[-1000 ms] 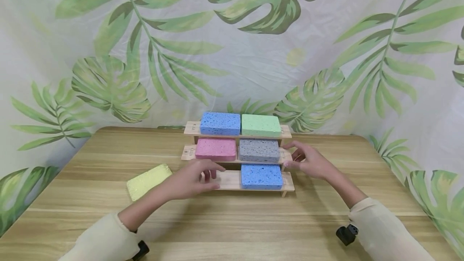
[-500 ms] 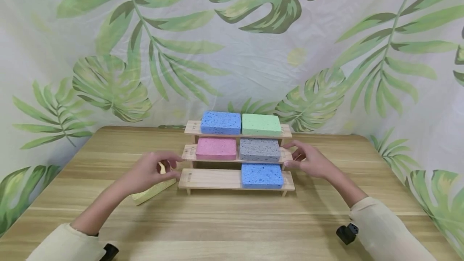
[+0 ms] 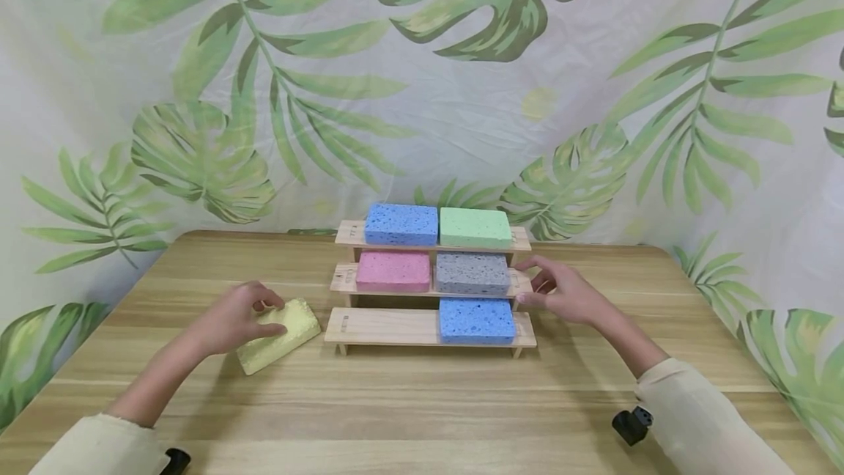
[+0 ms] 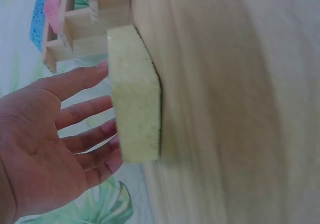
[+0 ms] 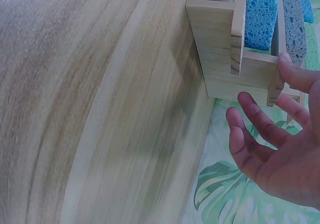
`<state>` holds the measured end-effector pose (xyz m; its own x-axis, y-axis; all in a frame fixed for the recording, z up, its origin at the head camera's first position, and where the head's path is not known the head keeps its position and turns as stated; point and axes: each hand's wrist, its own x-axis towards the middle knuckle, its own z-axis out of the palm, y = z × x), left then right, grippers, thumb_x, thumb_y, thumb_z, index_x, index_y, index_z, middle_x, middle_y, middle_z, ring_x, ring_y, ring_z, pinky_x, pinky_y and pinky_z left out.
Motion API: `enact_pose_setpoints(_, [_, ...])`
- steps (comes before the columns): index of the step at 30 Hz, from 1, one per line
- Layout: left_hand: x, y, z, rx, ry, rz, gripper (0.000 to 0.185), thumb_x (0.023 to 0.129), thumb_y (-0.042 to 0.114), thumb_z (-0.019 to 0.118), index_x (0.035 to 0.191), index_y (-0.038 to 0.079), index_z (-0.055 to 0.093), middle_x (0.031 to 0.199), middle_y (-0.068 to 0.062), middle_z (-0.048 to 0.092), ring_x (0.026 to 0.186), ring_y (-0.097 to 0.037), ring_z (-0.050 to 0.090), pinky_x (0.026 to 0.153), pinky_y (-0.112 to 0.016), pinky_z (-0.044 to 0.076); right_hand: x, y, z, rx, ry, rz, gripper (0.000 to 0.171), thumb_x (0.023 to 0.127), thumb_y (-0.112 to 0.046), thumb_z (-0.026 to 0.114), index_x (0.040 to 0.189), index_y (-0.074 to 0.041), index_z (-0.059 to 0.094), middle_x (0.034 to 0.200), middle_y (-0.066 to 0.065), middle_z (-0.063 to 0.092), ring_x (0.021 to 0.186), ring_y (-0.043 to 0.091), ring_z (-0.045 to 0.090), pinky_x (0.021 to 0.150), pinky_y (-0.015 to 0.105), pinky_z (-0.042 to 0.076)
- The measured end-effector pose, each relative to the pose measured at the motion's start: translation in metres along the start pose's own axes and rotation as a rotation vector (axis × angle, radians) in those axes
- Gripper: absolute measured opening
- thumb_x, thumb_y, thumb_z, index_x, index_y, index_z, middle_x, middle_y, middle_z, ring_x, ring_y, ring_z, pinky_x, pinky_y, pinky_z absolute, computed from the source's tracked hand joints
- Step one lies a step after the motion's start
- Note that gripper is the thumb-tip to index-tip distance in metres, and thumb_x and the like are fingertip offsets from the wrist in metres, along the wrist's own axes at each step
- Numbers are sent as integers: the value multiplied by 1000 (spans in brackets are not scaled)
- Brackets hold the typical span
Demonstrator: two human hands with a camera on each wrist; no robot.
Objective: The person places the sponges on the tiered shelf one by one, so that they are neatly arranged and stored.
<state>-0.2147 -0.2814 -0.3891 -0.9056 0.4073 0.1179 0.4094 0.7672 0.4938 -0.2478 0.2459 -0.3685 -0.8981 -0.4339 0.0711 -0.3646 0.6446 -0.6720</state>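
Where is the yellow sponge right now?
In the head view the yellow sponge lies flat on the wooden table, just left of the stepped wooden rack, with the left hand resting on it.

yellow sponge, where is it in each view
Head: the yellow sponge lies on the table, left of the wooden rack, under the left hand.
Left wrist: centre, sponge by the fingers.
Right wrist: not in view.
Shared landmark: the rack.
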Motion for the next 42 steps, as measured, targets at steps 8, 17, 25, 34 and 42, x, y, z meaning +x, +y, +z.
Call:
enact_pose_setpoints(8, [-3, -8, 2, -4, -29, -17, 40, 83, 20, 88, 109, -8, 74, 105, -14, 73, 91, -28, 64, 78, -46, 56, 0, -1, 0, 7, 1, 3, 50, 94, -20, 78, 137, -3, 60, 99, 14, 68, 94, 27, 67, 85, 45, 57])
enact_pose_setpoints(17, [-10, -4, -5, 62, -112, -57, 75, 77, 39, 92, 129, -8, 67, 109, -19, 62, 96, -30, 59, 79, -48, 53, 0, -1, 1, 7, -5, 10, 50, 94, -20, 78, 137, -2, 59, 98, 14, 68, 94, 28, 67, 86, 47, 58])
enact_pose_setpoints(25, [-15, -8, -7, 106, -170, -84, 93, 69, 38, 96, 143, -3, 58, 101, -13, 57, 86, -21, 50, 68, -35, 45, -1, -1, 1, 6, -2, 9, 50, 94, -20, 79, 137, -3, 59, 98, 14, 68, 93, 27, 67, 84, 45, 58])
enact_pose_setpoints(34, [-17, -11, -6, 68, -153, -69, 92, 71, 23, 95, 147, -4, 52, 103, -13, 57, 82, -20, 47, 65, -34, 44, -1, -3, 1, 6, -2, 13, 51, 94, -20, 79, 138, -3, 59, 98, 14, 68, 94, 27, 67, 83, 43, 57])
enact_pose_setpoints(42, [-18, -12, -10, 27, -89, -57, 84, 70, 16, 94, 141, -5, 57, 122, -29, 60, 100, -40, 64, 81, -55, 55, -1, -1, 0, 0, -4, 13, 51, 94, -21, 78, 138, -4, 59, 99, 14, 68, 95, 28, 67, 84, 45, 57])
